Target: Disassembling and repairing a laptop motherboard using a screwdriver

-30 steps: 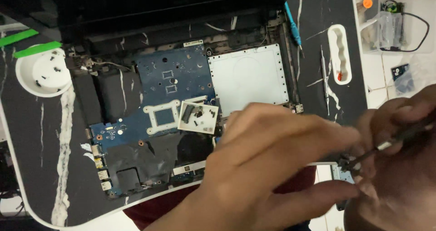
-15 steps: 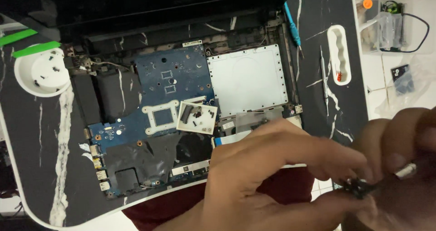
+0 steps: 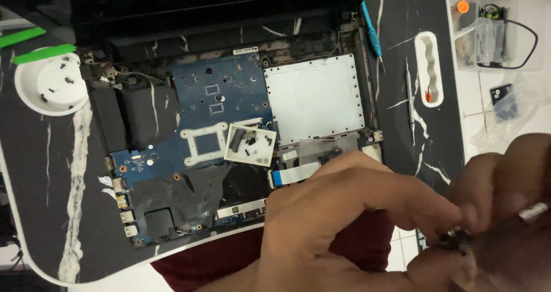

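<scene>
We look down on a black desk (image 3: 54, 171) veined with white marble streaks and edged by a white rim; white floor tiles show beyond its right side. An opened laptop (image 3: 229, 125) lies on the desk with its blue board (image 3: 221, 94) exposed, a silver plate (image 3: 313, 99) to the board's right and a small white tray (image 3: 249, 145) of dark screws resting on the board's lower part. At the far left sits a round white dish (image 3: 49, 85) holding a few screws, with two green strips (image 3: 34, 45) just above it. A blue tool (image 3: 372, 31) lies along the laptop's right edge, and beside it a long white holder (image 3: 429, 68) carries an orange piece. On the white surface at upper right stands a clear box (image 3: 488, 31) with an orange knob and a black wire, and below it a clear bag (image 3: 508, 105) with a dark blue part inside. Our left hand (image 3: 338, 223) and right hand (image 3: 505, 211) meet at the lower right, off the laptop; the fingers of both are pressed together, pinching a small dark part (image 3: 453, 240), too blurred to identify, with a silvery tip (image 3: 534, 211) showing in the right hand.
</scene>
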